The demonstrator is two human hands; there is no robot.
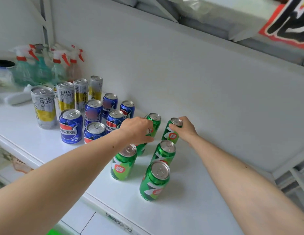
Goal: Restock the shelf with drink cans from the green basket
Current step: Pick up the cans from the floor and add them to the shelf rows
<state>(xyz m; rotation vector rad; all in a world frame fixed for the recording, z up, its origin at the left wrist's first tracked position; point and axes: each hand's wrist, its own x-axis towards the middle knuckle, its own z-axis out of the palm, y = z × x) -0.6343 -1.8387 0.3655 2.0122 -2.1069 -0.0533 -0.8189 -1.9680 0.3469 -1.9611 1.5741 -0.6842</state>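
Both my arms reach over a white shelf point(215, 116). My left hand point(136, 130) grips a green can point(154, 123) at the back of the left green row. My right hand point(185, 128) grips another green can point(171, 133) at the back of the right row. Both cans stand upright on the shelf. In front of them stand more green cans: one point(123, 162) front left, one point(164, 153) in the middle right, one point(155, 181) nearest me. A fourth is partly hidden under my left wrist. A sliver of the green basket point(53, 232) shows at the bottom edge.
Several blue cans point(71, 126) stand left of the green ones, with tall silver-yellow cans point(44, 107) behind them. Spray bottles point(57, 65) stand at the far left back. An upper shelf point(207, 19) hangs overhead. A barcode label point(113, 219) marks the shelf's front edge.
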